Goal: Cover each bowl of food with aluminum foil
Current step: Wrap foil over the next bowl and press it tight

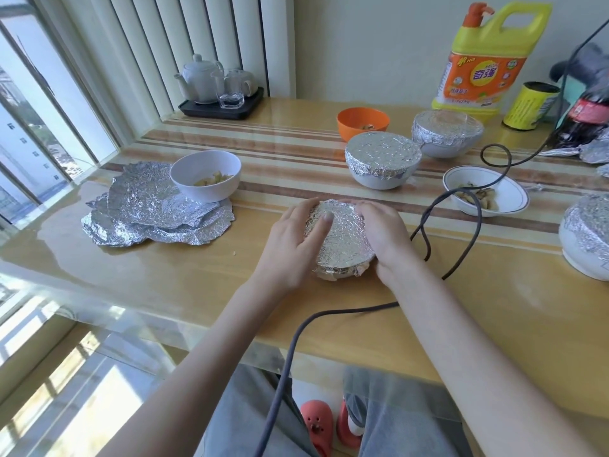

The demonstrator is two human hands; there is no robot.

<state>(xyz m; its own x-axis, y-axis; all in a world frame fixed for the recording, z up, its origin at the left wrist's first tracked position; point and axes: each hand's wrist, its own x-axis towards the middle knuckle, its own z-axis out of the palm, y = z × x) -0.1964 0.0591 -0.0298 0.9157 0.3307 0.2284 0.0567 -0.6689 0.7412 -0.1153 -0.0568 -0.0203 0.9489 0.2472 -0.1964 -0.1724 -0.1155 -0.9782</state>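
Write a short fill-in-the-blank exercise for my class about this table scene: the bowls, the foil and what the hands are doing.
1. Both hands press foil down around the bowl nearest the person; the left hand lays a straight ____ finger on top of it.
2. The uncovered white bowl at the left stands on a stack of loose ____ sheets.
3. The uncovered bowl at the back, near the detergent jug, is coloured ____.
4. On the black tray stands a white ____.

Missing words: index; foil; orange; teapot
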